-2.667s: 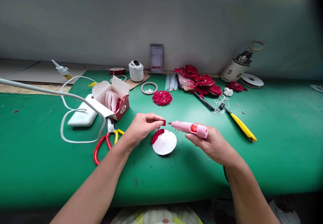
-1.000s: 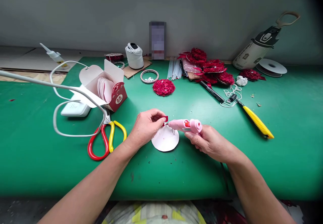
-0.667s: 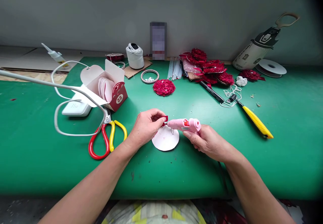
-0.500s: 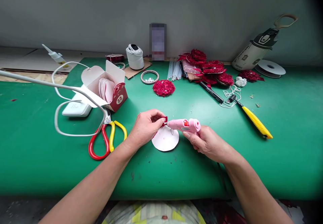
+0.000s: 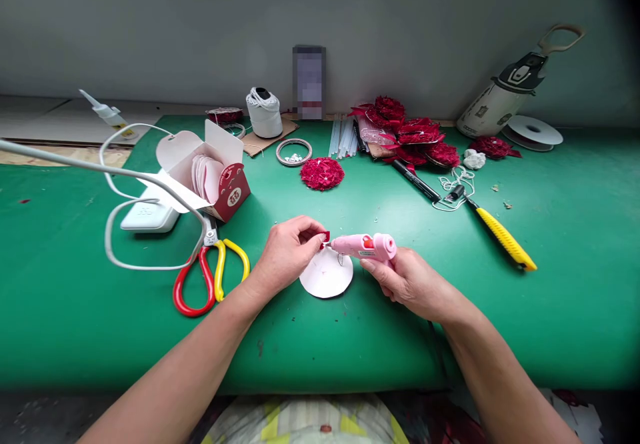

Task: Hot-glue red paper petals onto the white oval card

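Observation:
My left hand (image 5: 290, 251) pinches a small piece of red ribbon (image 5: 327, 236) between thumb and fingertips, at the top left edge of a white paper disc (image 5: 327, 276). The disc lies flat on the green table mat. My right hand (image 5: 413, 284) is wrapped round the handle of a pink glue gun (image 5: 367, 246), whose nozzle points left and meets or nearly meets the ribbon at the disc's upper edge. Behind the disc sits a round red rosette (image 5: 322, 173).
Red-and-yellow scissors (image 5: 194, 289) and an open box (image 5: 235, 194) of paper discs stand left, with a white cable (image 5: 107, 231) looping over. A yellow cutter (image 5: 505, 238), black marker (image 5: 416, 181), red rosettes (image 5: 423, 134), glue sticks (image 5: 344, 137) and a tilted bottle (image 5: 493, 107) are behind and right.
The whole view has shifted slightly, so things appear a little further left. Both hands keep their hold, and the glue gun stays at the disc's upper edge.

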`<state>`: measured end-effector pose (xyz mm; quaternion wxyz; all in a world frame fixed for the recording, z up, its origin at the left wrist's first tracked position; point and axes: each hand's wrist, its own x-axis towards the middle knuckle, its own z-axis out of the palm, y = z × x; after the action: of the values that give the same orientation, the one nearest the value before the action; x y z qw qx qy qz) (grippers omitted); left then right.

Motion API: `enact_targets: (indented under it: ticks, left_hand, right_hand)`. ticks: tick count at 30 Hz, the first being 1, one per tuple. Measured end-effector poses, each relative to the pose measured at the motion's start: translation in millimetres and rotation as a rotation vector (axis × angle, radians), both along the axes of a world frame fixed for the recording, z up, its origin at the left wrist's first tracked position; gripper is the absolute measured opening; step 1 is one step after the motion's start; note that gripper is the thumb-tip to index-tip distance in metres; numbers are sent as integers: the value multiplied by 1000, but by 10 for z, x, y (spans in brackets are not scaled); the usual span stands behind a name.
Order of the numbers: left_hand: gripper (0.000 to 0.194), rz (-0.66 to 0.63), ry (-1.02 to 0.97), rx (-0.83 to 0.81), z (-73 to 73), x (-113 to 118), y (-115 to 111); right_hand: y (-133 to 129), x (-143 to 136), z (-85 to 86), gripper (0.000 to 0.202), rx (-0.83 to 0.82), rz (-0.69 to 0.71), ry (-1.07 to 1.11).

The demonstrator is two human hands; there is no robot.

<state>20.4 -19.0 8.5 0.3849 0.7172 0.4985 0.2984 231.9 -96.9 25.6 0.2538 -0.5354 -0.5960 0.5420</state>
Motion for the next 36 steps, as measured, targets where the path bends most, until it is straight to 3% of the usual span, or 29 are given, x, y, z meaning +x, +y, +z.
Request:
enact_targets:
  ticks: [12,19,31,36]
  left_hand:
    - [10,-56,37,127,-10,-15,-18]
    - [10,1,92,119,-35,-7,-56]
    - [9,-19,182,234,-172,24,-22]
    - [10,10,160,194,-175,34,-29]
  right_hand:
    - [-11,8,-18,42,6,-23,-12]
    - [1,17,-12,45,-13,-29,-31]
    - [-3,49,-71,48,-57,-29,-8]
    - [-17,40,-28,45,-62,-27,-5]
